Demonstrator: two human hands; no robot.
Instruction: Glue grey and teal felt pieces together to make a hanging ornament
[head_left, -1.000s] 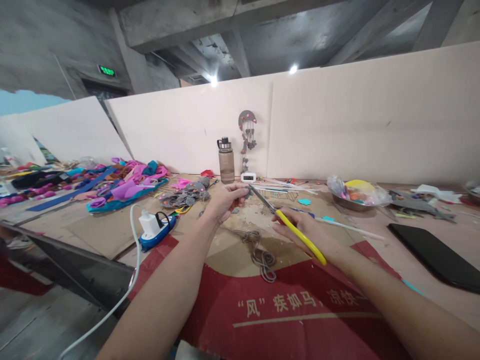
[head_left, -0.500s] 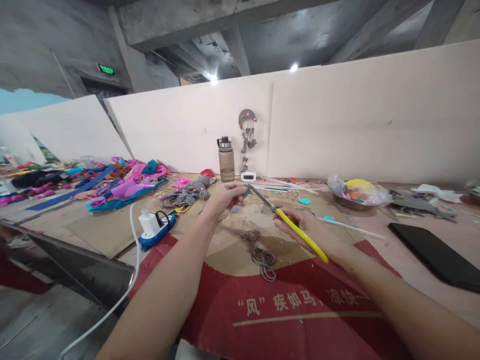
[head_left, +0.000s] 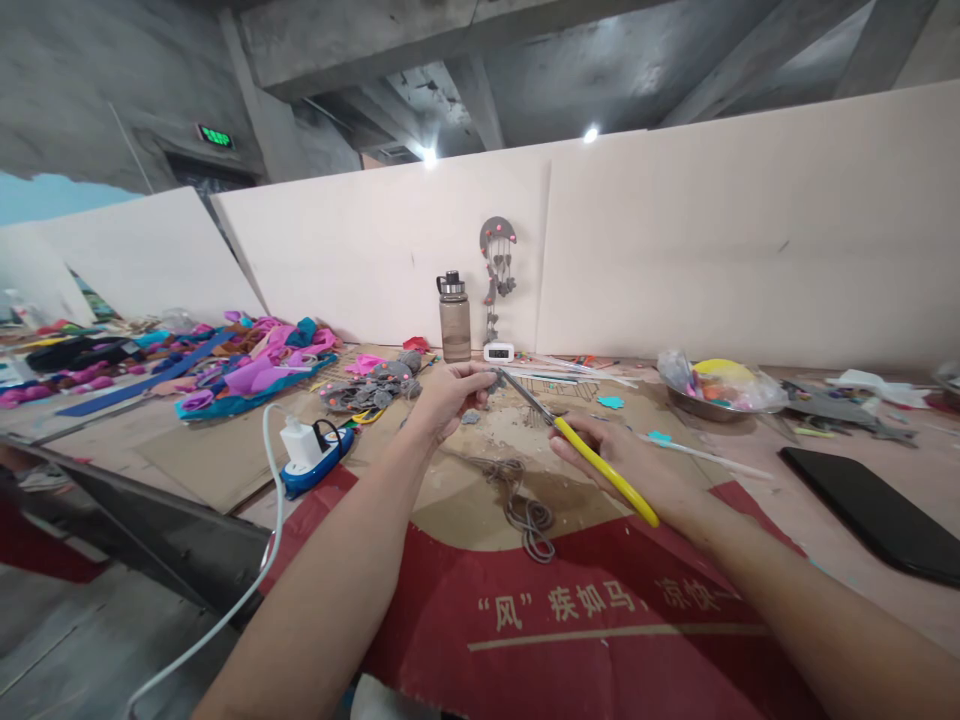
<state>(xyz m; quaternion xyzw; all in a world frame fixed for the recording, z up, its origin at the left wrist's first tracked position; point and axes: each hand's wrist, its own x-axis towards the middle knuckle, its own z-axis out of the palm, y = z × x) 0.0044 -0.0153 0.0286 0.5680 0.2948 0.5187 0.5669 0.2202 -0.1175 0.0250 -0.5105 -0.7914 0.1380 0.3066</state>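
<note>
My right hand (head_left: 596, 450) is closed on yellow-handled tweezers or pliers-like scissors (head_left: 600, 465), whose long metal tip points up and left. That tip meets the fingertips of my left hand (head_left: 456, 398), which pinch a small grey piece (head_left: 495, 380), mostly hidden by the fingers. Below the hands a loose coil of grey cord (head_left: 531, 515) lies on the red and brown cardboard (head_left: 600, 680). A small grey scrap (head_left: 471, 418) rests just under my left hand.
A white plug on a blue power strip (head_left: 319, 465) stands left, its cable running down. At the back are a bottle (head_left: 454, 325) and small clock (head_left: 498, 352). Right are a metal bowl (head_left: 720, 405) and black phone (head_left: 862, 505). Coloured felt (head_left: 262, 365) is heaped left.
The view has shifted very slightly. Both hands keep nearly the same pose, with the metal tip still at my left fingertips.
</note>
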